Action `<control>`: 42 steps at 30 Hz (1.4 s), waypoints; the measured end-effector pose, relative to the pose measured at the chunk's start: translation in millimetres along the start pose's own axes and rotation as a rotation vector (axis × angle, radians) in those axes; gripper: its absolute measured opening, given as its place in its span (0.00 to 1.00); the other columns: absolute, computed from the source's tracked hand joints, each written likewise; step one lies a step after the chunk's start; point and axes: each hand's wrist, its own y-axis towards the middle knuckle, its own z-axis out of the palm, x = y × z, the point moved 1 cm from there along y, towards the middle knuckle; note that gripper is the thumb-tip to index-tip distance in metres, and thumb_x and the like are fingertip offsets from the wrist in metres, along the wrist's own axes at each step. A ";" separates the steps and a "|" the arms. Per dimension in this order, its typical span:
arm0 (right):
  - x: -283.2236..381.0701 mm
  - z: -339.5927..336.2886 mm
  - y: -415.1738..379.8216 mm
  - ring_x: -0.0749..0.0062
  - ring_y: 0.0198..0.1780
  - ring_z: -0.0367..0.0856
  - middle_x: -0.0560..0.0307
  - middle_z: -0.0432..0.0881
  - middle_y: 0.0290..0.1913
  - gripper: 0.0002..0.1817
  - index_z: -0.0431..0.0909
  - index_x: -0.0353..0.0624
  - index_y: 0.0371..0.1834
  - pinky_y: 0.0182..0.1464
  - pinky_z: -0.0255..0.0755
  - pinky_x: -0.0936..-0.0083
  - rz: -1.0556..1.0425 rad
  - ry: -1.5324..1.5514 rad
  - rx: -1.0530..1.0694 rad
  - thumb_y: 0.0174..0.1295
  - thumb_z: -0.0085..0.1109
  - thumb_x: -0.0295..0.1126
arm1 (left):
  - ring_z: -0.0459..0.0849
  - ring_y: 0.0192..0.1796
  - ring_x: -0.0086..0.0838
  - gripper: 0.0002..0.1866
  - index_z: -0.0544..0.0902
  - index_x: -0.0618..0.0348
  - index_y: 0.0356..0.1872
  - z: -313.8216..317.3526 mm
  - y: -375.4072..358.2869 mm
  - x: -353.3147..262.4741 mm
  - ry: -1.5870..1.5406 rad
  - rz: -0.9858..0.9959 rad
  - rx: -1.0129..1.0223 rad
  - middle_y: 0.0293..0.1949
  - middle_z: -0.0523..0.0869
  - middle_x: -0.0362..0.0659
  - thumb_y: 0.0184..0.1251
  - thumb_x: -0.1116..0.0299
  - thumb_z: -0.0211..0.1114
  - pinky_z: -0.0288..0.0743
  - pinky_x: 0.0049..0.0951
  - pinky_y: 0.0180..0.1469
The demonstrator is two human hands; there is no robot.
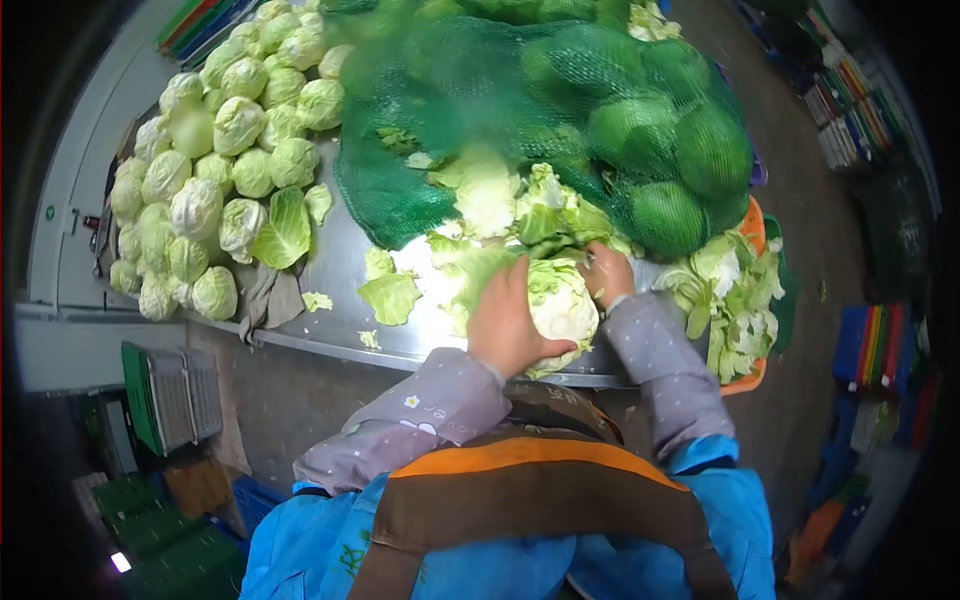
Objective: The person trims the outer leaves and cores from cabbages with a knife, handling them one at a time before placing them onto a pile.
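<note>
A pale green cabbage is at the front edge of the metal table, its leaf layers showing. My left hand wraps its left side, the thumb across the near face. At its upper right, my right hand has bent fingers against the cabbage's outer leaves; the fingertips are partly hidden. Loose cabbage leaves lie just beyond my hands. A torn leaf rests on the table to the left.
Trimmed cabbages are heaped at the left. A green mesh sack with whole cabbages spreads across the back and right. An orange crate of leaves stands at the right edge. A grey cloth hangs over the table's front edge.
</note>
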 end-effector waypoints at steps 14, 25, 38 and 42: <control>35.3 -36.7 -71.1 0.68 0.51 0.80 0.45 0.80 0.52 0.39 0.69 0.41 0.64 0.54 0.71 0.75 0.032 0.896 -0.078 0.46 0.75 0.37 | 0.81 0.37 0.35 0.28 0.66 0.65 0.49 13.9 -25.9 65.3 -0.937 -0.574 0.002 0.42 0.79 0.50 0.61 0.56 0.68 0.77 0.42 0.44; 17.2 -54.5 -52.4 0.87 0.13 0.63 0.66 0.78 0.23 0.36 0.70 0.45 0.65 0.16 0.57 0.86 0.063 1.072 0.277 0.50 0.72 0.38 | 0.66 0.65 0.50 0.55 0.62 0.66 0.65 -35.5 40.3 31.2 -0.268 0.263 -0.065 0.62 0.68 0.60 0.33 0.57 0.83 0.59 0.40 0.68; 21.7 -39.6 -87.3 0.49 0.36 0.80 0.44 0.82 0.40 0.29 0.62 0.47 0.68 0.44 0.72 0.60 0.116 0.313 -0.455 0.65 0.52 0.44 | 0.64 0.68 0.47 0.61 0.55 0.71 0.68 -3.5 7.7 24.3 -0.478 -0.019 0.163 0.65 0.63 0.62 0.32 0.53 0.83 0.59 0.37 0.69; 51.7 -50.3 -127.7 0.46 0.32 0.79 0.41 0.81 0.37 0.29 0.59 0.46 0.69 0.37 0.72 0.59 0.025 0.490 -0.187 0.66 0.49 0.43 | 0.64 0.67 0.48 0.61 0.56 0.73 0.66 3.1 6.6 16.8 -0.498 -0.028 0.113 0.63 0.64 0.62 0.33 0.52 0.82 0.59 0.37 0.68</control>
